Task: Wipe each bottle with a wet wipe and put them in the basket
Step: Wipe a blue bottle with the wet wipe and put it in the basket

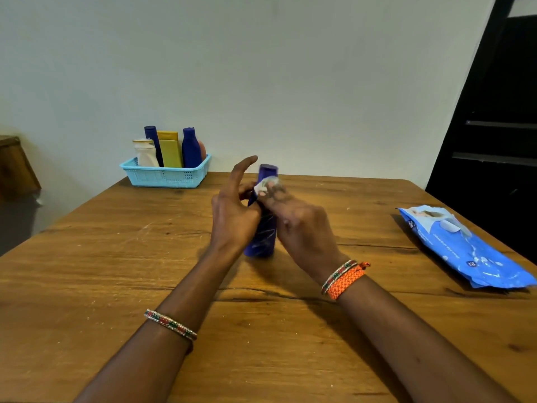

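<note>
A tall dark blue bottle (263, 238) stands upright on the wooden table (116, 271), between my two hands. My left hand (234, 216) holds its left side with thumb and lower fingers, the index finger stretched up and free. My right hand (296, 225) pinches a small white wet wipe (263, 184) against the bottle's upper part, just below the cap; the fingers are motion-blurred. A light blue basket (165, 175) sits at the table's far left edge and holds several bottles: a white one, two dark blue ones, a yellow one and a partly hidden orange one.
A blue pack of wet wipes (465, 248) lies flat near the table's right edge. A pale wall runs behind the table, a dark doorway (499, 126) stands at the right, and a brown piece of furniture (14, 167) shows at the far left.
</note>
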